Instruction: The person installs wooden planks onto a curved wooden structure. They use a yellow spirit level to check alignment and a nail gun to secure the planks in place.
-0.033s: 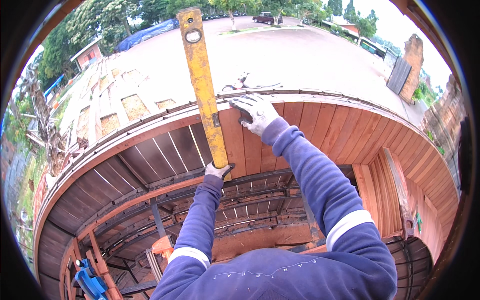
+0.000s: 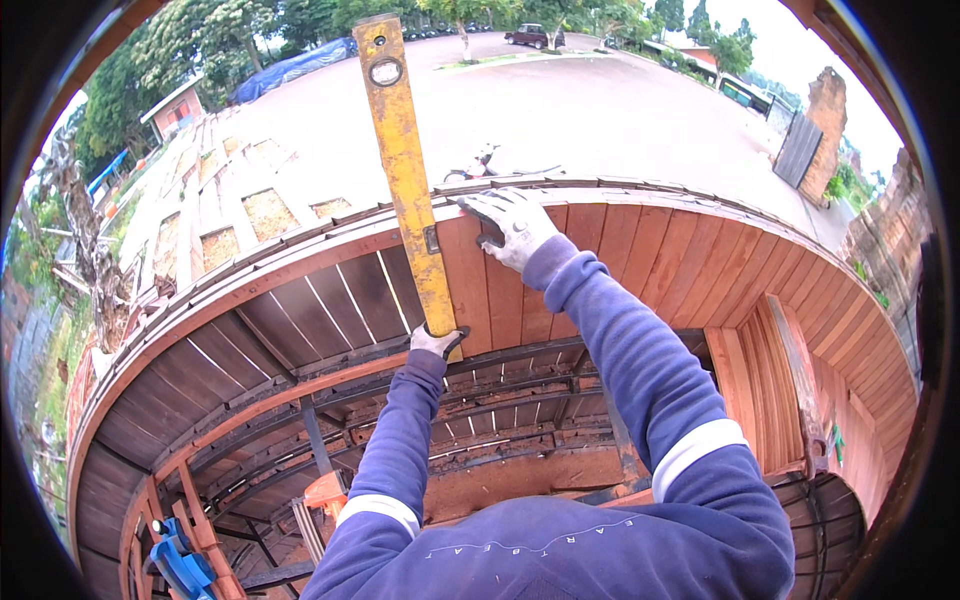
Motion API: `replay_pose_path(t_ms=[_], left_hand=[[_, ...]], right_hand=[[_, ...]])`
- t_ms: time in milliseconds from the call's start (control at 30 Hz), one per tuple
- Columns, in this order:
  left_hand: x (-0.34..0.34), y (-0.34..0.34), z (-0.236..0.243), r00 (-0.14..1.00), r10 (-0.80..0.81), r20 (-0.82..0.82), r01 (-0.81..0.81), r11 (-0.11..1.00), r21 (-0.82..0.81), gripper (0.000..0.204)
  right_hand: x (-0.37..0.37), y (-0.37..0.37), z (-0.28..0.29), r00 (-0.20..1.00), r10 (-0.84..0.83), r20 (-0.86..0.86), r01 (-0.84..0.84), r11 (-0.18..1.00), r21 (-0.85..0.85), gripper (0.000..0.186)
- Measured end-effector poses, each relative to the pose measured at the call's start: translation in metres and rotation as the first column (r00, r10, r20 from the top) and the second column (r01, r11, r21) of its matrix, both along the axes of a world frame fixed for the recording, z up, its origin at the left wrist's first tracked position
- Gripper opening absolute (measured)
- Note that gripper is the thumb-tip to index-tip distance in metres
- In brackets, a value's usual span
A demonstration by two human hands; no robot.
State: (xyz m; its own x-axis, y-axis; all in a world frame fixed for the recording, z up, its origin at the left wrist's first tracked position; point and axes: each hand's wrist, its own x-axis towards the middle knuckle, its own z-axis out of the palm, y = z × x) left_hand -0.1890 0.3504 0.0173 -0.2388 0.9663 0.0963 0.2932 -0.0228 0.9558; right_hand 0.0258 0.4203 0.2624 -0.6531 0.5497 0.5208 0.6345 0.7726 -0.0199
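Observation:
A worn yellow spirit level (image 2: pixel 402 150) stands lengthwise across the curved rim, beside newly laid reddish planks (image 2: pixel 470 290). My left hand (image 2: pixel 436 342), in a pale glove with dark fingertips, is closed round its lower end. My right hand (image 2: pixel 512 228), gloved too, grips the top end of a plank just right of the level, its fingers bent over the edge.
Dark slatted boards (image 2: pixel 320 300) curve away left over metal framing (image 2: pixel 315 430). Stacked planks (image 2: pixel 760 390) lie right. Blue (image 2: pixel 180 555) and orange (image 2: pixel 325 492) objects sit lower left. Beyond the rim (image 2: pixel 640 190) are a paved yard, motorcycle (image 2: pixel 480 165), car (image 2: pixel 535 35) and brick pillar (image 2: pixel 825 130).

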Motion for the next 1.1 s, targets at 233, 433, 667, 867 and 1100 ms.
replay_pose_path(t_ms=[233, 433, 667, 867, 1100], left_hand=[[-0.007, 0.009, -0.018, 0.997, -0.021, 0.074, 0.019, 1.000, 0.025, 0.034], [0.000, -0.001, 0.001, 1.000, 0.016, -0.004, -0.016, 1.000, -0.010, 0.045], [-0.002, -0.001, 0.001, 0.999, 0.038, 0.000, -0.038, 0.999, 0.001, 0.048], [-0.001, -0.002, 0.000, 0.999, 0.032, 0.021, -0.032, 0.999, 0.019, 0.049], [-0.003, 0.000, -0.004, 0.999, 0.023, 0.043, -0.024, 0.999, 0.027, 0.047]], right_hand=[[-0.004, -0.002, 0.003, 0.987, -0.025, -0.156, 0.012, 0.996, -0.085, 0.074], [-0.001, -0.002, 0.002, 0.987, 0.014, -0.163, -0.020, 0.999, -0.039, 0.055], [-0.003, -0.003, 0.001, 0.983, 0.048, -0.179, -0.053, 0.998, -0.024, 0.048], [-0.001, -0.009, 0.005, 0.978, 0.067, -0.197, -0.074, 0.997, -0.029, 0.045], [0.000, -0.011, 0.011, 0.972, 0.059, -0.226, -0.086, 0.990, -0.114, 0.044]])
